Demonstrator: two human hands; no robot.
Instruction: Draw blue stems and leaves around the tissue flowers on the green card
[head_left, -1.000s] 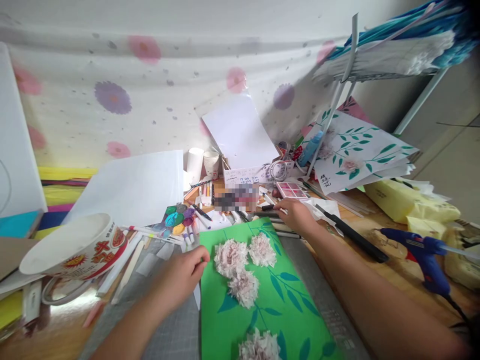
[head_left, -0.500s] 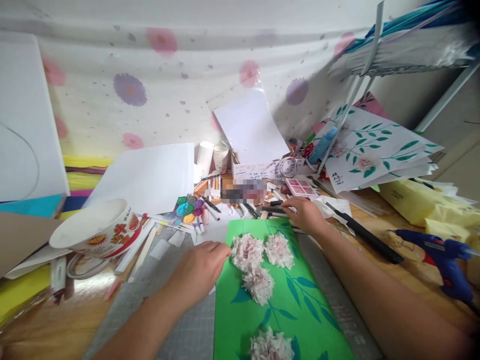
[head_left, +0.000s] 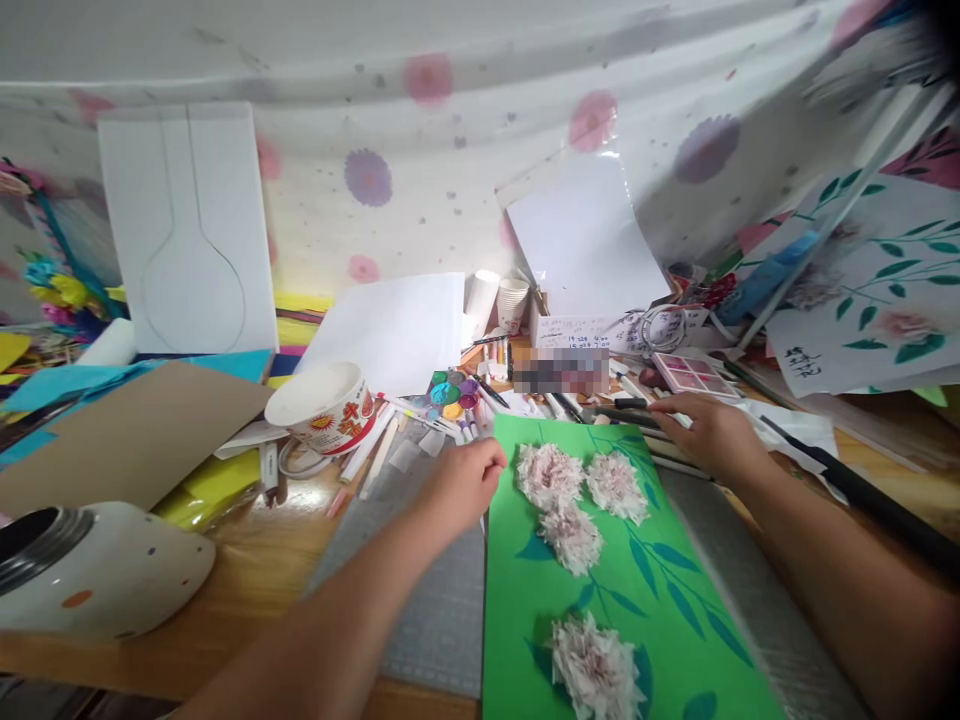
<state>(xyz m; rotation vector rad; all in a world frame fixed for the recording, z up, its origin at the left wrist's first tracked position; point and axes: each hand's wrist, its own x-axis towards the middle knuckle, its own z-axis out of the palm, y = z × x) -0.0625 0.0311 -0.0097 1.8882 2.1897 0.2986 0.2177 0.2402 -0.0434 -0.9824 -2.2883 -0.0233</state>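
Observation:
A green sheet with painted dark green leaves lies over a grey cutting mat. Several crumpled pale pink paper flowers sit on it. My left hand is at the sheet's upper left edge, its fingers curled in; whatever may be between the fingertips is too small to make out. Beyond the sheet's upper right corner, my right hand reaches over the pens, with thumb and finger closed on the end of a black pen.
A paper bowl and a speckled flask stand at the left. Behind are paint pots, paper cups and a pink palette. A long black tool lies at the right.
The view has turned left, so the flask and the bottle drawing now show and the glue gun is out of sight. Both hands keep about the same places beside the sheet.

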